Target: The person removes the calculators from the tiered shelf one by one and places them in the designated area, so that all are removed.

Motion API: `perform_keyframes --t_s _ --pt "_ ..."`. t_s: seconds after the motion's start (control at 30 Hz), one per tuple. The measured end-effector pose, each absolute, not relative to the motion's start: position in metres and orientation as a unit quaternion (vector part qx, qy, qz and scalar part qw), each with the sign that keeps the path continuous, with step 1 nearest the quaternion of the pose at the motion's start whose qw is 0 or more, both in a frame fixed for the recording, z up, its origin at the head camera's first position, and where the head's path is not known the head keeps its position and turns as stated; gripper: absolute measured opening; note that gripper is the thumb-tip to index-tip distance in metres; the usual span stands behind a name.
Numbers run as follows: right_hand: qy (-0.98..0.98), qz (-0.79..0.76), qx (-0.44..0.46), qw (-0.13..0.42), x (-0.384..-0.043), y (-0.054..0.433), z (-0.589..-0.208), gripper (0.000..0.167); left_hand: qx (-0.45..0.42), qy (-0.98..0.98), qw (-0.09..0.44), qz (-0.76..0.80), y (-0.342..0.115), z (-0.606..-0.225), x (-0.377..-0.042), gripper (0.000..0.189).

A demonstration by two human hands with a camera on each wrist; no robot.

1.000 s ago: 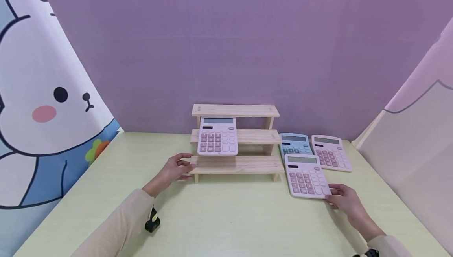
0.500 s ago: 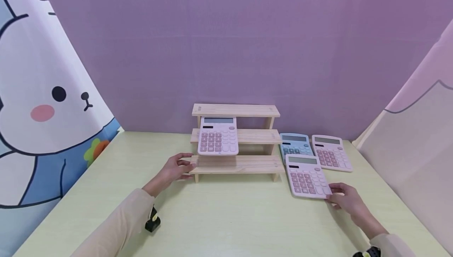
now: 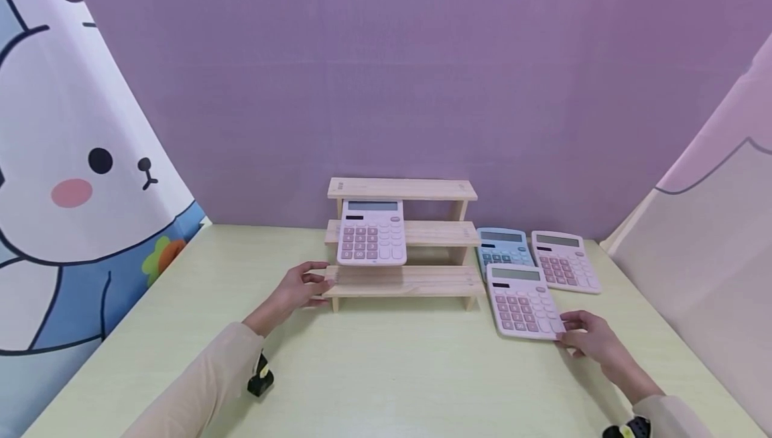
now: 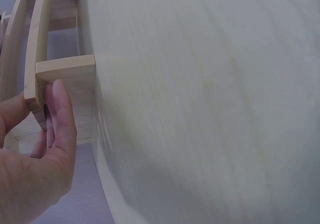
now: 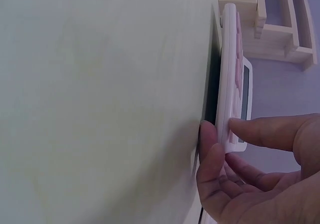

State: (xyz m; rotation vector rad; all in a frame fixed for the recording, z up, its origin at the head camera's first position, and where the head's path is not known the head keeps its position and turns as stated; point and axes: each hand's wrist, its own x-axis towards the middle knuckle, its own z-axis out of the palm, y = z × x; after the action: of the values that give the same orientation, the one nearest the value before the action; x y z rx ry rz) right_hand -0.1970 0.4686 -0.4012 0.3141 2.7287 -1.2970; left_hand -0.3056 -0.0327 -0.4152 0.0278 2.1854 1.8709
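Note:
A three-step wooden stand [image 3: 416, 281] stands against the back wall in the head view. My left hand [image 3: 297, 290] pinches the left end of its lowest shelf, thumb on top and fingers underneath, as the left wrist view of the shelf end [image 4: 36, 92] shows. A pink calculator [image 3: 370, 234] leans on the middle step. My right hand [image 3: 594, 343] pinches the lower right corner of another pink calculator [image 3: 525, 301], thumb on its face. In the right wrist view that calculator [image 5: 228, 79] is tilted, its near edge off the table.
Behind the pinched calculator lie a blue calculator [image 3: 502, 245], partly covered by it, and a third pink calculator [image 3: 565, 260]. A purple cloth wall [image 3: 410, 90] closes off the back of the pale table [image 3: 386, 371]. A cartoon-printed cloth [image 3: 78, 130] hangs on the left.
The right forearm has shifted very slightly to the right. Both hands keep their holds, and the stand and calculators stay in place.

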Motion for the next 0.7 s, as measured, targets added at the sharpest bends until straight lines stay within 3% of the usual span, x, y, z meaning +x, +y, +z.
perform_keyframes --t_s 0.7 --pt "0.896 -0.429 0.097 0.058 -0.1966 0.4720 -0.4010 0.048 0.010 0.755 0.130 0.643 -0.0315 -0.4135 -0.3050 0.054"
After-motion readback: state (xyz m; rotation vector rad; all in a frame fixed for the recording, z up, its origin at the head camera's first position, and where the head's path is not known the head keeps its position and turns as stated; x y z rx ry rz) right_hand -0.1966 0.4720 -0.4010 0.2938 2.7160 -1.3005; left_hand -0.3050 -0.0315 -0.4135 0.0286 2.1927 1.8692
